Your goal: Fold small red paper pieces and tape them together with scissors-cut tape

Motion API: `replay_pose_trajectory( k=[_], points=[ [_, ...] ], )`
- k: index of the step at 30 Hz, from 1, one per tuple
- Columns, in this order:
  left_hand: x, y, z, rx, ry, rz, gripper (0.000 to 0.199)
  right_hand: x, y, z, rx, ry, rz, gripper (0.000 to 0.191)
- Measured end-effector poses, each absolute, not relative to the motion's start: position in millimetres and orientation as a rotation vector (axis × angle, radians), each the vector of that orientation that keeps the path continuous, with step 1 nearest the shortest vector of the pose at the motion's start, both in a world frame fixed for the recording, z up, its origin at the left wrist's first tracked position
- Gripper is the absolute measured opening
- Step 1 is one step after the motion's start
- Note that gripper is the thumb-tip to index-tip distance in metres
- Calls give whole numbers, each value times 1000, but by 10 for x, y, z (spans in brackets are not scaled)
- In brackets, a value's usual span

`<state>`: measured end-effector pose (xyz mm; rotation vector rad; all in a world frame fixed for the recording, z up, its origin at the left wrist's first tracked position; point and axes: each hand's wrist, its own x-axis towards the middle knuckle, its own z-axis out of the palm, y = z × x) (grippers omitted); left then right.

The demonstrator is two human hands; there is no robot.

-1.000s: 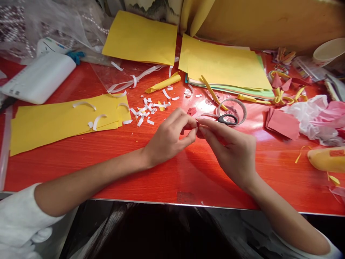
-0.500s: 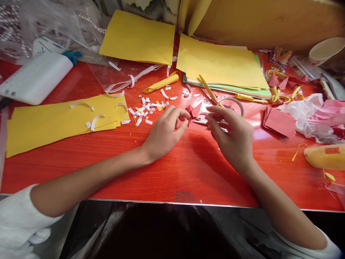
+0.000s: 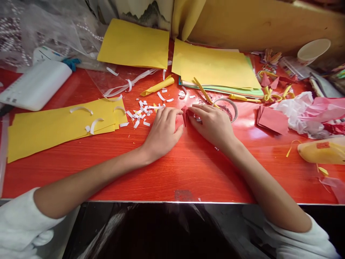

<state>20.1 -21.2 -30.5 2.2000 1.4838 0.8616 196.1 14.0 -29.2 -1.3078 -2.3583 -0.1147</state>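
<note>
Between my two hands is a small folded red paper piece (image 3: 184,116), dark red against the red table, its wings mostly hidden by fingers. My left hand (image 3: 165,131) reaches it from the left, curled, with fingertips at its edge. From the right, my right hand (image 3: 214,122) closes its fingertips on the other side of the piece. Under and behind the right hand lies a roll of tape (image 3: 235,109), partly covered. A narrow yellow paper strip (image 3: 202,90) leans just beyond the right knuckles.
White paper scraps (image 3: 140,113) lie left of my hands, beside long yellow sheets (image 3: 54,131). Stacked yellow paper (image 3: 215,66) and a rolled yellow piece (image 3: 157,86) are behind. To the right sit red paper squares (image 3: 272,120), crumpled plastic (image 3: 293,109) and a paper cup (image 3: 314,52).
My right hand has moved left and down onto the folded red paper, its fingers coming together there. My left hand stays almost in place. The camera view has shifted slightly.
</note>
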Motion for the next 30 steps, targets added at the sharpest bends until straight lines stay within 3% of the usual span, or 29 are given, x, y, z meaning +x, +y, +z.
replay_pose_trajectory(
  k=[7, 13, 16, 30],
  points=[
    [203, -233, -222, 2114, 1471, 984, 24, 1982, -3, -70, -1160, -1996, -25, 21],
    [181, -294, -152, 1992, 1178, 1205, 18, 1879, -241, 42, -1146, -1706, 845, 16],
    [179, -303, -138, 1843, 1106, 1178, 16, 1844, -285, 14, -1117, -1624, 1046, 14],
    [165, -285, -142, 1775, 1009, 1120, 11, 1838, -358, 22, -1092, -1676, 934, 9]
  ],
)
